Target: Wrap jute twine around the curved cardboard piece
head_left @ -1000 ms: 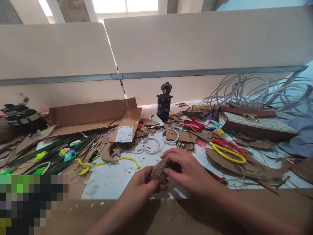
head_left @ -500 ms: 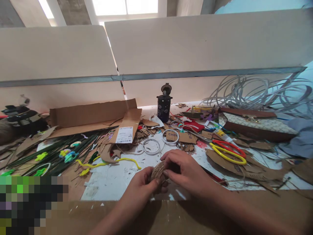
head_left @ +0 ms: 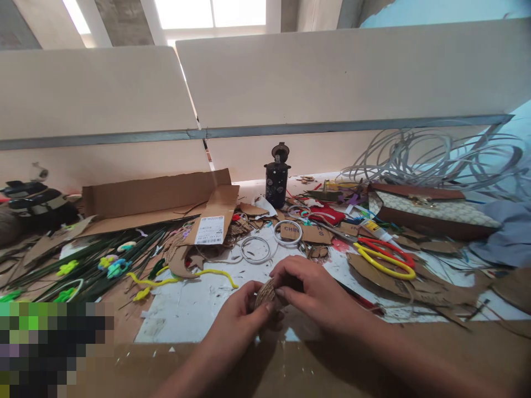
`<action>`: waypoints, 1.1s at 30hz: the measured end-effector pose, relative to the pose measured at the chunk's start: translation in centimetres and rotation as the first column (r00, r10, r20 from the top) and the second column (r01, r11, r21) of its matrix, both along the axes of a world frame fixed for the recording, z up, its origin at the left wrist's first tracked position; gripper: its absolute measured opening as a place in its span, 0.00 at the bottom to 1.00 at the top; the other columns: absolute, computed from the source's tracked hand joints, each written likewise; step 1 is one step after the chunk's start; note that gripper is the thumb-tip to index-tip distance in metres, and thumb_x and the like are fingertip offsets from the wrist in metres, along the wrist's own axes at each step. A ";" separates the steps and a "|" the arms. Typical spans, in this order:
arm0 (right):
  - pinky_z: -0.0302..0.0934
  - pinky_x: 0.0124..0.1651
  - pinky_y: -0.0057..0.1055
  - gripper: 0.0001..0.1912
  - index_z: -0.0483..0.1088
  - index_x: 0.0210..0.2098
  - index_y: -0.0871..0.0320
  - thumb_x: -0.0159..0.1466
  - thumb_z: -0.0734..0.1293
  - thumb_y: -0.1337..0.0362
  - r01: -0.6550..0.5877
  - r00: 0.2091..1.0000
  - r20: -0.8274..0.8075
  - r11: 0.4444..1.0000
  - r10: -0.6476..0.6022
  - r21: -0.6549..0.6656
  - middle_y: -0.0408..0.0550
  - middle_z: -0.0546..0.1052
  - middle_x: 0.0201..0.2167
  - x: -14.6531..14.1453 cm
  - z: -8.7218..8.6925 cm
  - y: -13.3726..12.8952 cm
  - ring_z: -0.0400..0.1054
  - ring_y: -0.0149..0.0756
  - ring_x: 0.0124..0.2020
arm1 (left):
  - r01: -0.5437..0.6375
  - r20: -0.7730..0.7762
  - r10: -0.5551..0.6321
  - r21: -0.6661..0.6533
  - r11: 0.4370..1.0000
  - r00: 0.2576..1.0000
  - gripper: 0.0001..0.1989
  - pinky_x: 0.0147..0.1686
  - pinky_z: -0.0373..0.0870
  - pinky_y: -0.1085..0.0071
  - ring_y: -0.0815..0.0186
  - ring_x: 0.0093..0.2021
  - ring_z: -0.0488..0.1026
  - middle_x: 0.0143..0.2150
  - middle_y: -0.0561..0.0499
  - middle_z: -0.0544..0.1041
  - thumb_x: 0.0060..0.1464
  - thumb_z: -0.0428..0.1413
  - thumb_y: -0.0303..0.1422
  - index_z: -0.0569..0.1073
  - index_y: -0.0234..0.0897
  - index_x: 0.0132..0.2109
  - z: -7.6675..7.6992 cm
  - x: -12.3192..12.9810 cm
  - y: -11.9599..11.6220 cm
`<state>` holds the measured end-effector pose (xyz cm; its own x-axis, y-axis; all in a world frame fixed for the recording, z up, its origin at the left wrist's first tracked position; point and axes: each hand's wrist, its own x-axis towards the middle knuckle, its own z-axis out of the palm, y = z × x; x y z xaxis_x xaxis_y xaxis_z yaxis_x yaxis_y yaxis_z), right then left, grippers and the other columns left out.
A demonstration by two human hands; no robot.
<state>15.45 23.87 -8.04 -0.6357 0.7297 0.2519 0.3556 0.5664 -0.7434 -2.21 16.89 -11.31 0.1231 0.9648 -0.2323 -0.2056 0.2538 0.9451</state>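
A small piece wound with brown twine (head_left: pixel 266 293) is held between both hands, low in the middle of the view. My left hand (head_left: pixel 245 309) grips its left and lower side, thumb across the front. On its right edge the bent fingers and thumb of my right hand (head_left: pixel 299 284) are closed. Part of the wound piece is hidden behind the fingers. Beyond the hands lie two pale rings (head_left: pixel 255 250) on the white board (head_left: pixel 186 309).
Scissors with red and yellow handles (head_left: pixel 385 261) lie at right on cut cardboard. A dark bottle (head_left: pixel 276 185) stands upright, lid raised. Behind are a patterned bag (head_left: pixel 435 210) and coiled tubing (head_left: pixel 415 160). An open cardboard box (head_left: pixel 157 193) and green stems (head_left: pixel 89 265) occupy the left.
The view has shifted slightly. The wound piece appears turned a little between my hands, and both hands keep nearly the same pose.
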 end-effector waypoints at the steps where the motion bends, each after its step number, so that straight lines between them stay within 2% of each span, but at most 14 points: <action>1: 0.59 0.44 0.32 0.11 0.73 0.33 0.58 0.56 0.67 0.80 0.003 1.000 0.006 1.000 -0.003 0.001 0.45 0.77 0.34 0.0 0.0 0.0 0.69 0.37 0.40 | 0.001 -0.002 -0.001 0.007 1.000 1.000 0.19 0.36 0.69 0.69 0.65 0.32 0.75 0.32 0.50 0.77 0.48 0.68 0.42 0.73 0.34 0.40 -0.1 0.0 0.0; 7: 0.60 0.43 0.32 0.10 0.74 0.40 0.58 0.59 0.70 0.74 0.036 0.997 0.064 0.998 -0.033 -0.047 0.46 0.79 0.38 0.1 0.5 0.0 0.70 0.38 0.41 | 0.021 -0.036 -0.020 0.030 0.999 0.999 0.16 0.33 0.67 0.72 0.66 0.31 0.74 0.32 0.51 0.77 0.53 0.65 0.42 0.74 0.34 0.40 0.1 0.1 -0.1; 12: 0.61 0.41 0.31 0.07 0.74 0.38 0.57 0.60 0.70 0.72 0.040 0.996 0.084 0.997 -0.035 -0.065 0.46 0.79 0.37 0.0 0.5 0.2 0.71 0.39 0.40 | 0.002 0.005 -0.002 0.017 1.000 1.000 0.18 0.34 0.68 0.70 0.67 0.31 0.74 0.34 0.51 0.77 0.51 0.66 0.43 0.74 0.35 0.42 0.1 0.3 -0.2; 16: 0.61 0.41 0.31 0.07 0.73 0.38 0.57 0.60 0.69 0.71 0.057 0.997 0.057 0.996 -0.054 -0.069 0.46 0.79 0.37 0.1 0.3 0.3 0.71 0.38 0.40 | 0.037 -0.051 -0.036 0.025 0.999 0.998 0.18 0.34 0.68 0.70 0.65 0.31 0.75 0.32 0.51 0.77 0.51 0.65 0.44 0.74 0.35 0.41 0.6 0.0 0.0; 19: 0.61 0.41 0.31 0.07 0.73 0.38 0.57 0.60 0.68 0.72 0.070 0.997 0.046 0.995 -0.067 -0.072 0.46 0.79 0.37 0.2 0.2 0.4 0.72 0.38 0.39 | 0.067 -0.098 -0.063 0.030 0.997 0.993 0.18 0.36 0.69 0.68 0.63 0.34 0.76 0.36 0.48 0.78 0.52 0.64 0.40 0.73 0.34 0.45 0.9 -0.4 0.1; 23: 0.61 0.42 0.32 0.07 0.73 0.38 0.57 0.60 0.68 0.72 0.083 0.995 0.057 0.996 -0.081 -0.038 0.46 0.79 0.37 0.3 0.2 0.5 0.71 0.39 0.40 | 0.075 -0.107 -0.069 0.054 0.996 0.992 0.15 0.39 0.70 0.67 0.62 0.37 0.76 0.39 0.46 0.78 0.53 0.63 0.34 0.73 0.34 0.48 0.3 -0.6 -0.2; 27: 0.61 0.42 0.33 0.07 0.72 0.38 0.57 0.61 0.68 0.72 0.083 0.995 0.054 0.996 -0.082 -0.018 0.46 0.79 0.36 0.2 0.1 0.4 0.71 0.38 0.39 | 0.075 -0.093 -0.070 0.055 0.996 0.993 0.15 0.42 0.71 0.65 0.61 0.40 0.76 0.43 0.45 0.79 0.55 0.63 0.32 0.73 0.35 0.49 -0.3 -0.5 -0.4; 33: 0.62 0.42 0.33 0.07 0.72 0.38 0.57 0.60 0.68 0.72 0.087 0.995 0.059 0.996 -0.085 -0.028 0.46 0.79 0.37 0.2 0.3 0.3 0.72 0.39 0.40 | 0.045 -0.051 -0.042 0.075 0.996 0.998 0.14 0.39 0.71 0.65 0.62 0.37 0.75 0.39 0.46 0.78 0.54 0.63 0.31 0.73 0.33 0.47 -0.6 -0.3 -0.3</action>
<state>15.65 24.19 -7.74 -0.5829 0.7892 0.1934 0.4454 0.5094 -0.7364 -2.48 16.56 -11.91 0.1554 0.9740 -0.1651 -0.1481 0.1882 0.9709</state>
